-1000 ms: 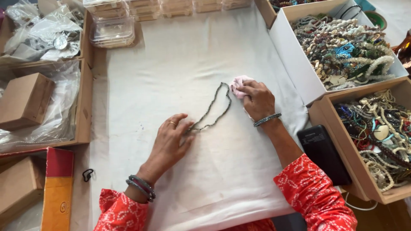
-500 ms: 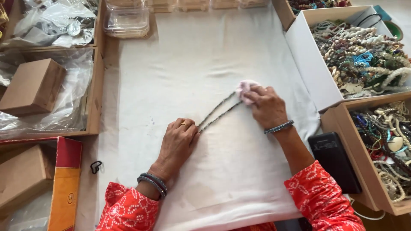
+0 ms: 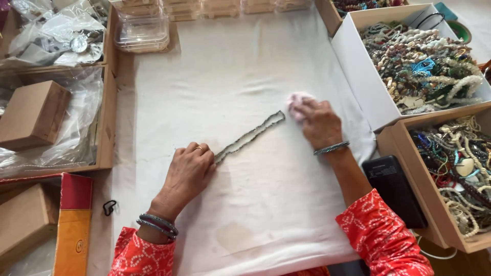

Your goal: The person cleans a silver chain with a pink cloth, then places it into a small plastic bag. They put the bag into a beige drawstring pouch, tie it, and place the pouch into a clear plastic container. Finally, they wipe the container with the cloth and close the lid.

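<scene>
Seen from the head camera, the left hand (image 3: 188, 171) lies flat on the white cloth (image 3: 225, 92) that covers the desk, its fingers (image 3: 204, 159) pressing down the near end of a thin grey beaded necklace (image 3: 249, 136). That necklace is stretched into a narrow doubled line, running up and to the right from the left hand to the right hand (image 3: 318, 122). At the far end the right hand's fingers are bunched around a small pink pad (image 3: 297, 98), closed on it, and the pad sits right at the tip of the loop. Judging by this, the step in hand looks like rubbing or wiping the necklace while it is held taut; a next move would call for a steady anchor on the left and light, even pressure on the right, so the strand neither buckles nor slips. To the right stand a white box (image 3: 358, 61) heaped with bead strings and a cardboard box (image 3: 404, 153) with more, with a dark phone (image 3: 394, 189) just beside the right forearm. Clear plastic boxes (image 3: 142, 31) sit at the top, a brown carton (image 3: 31, 113) to the left.
</scene>
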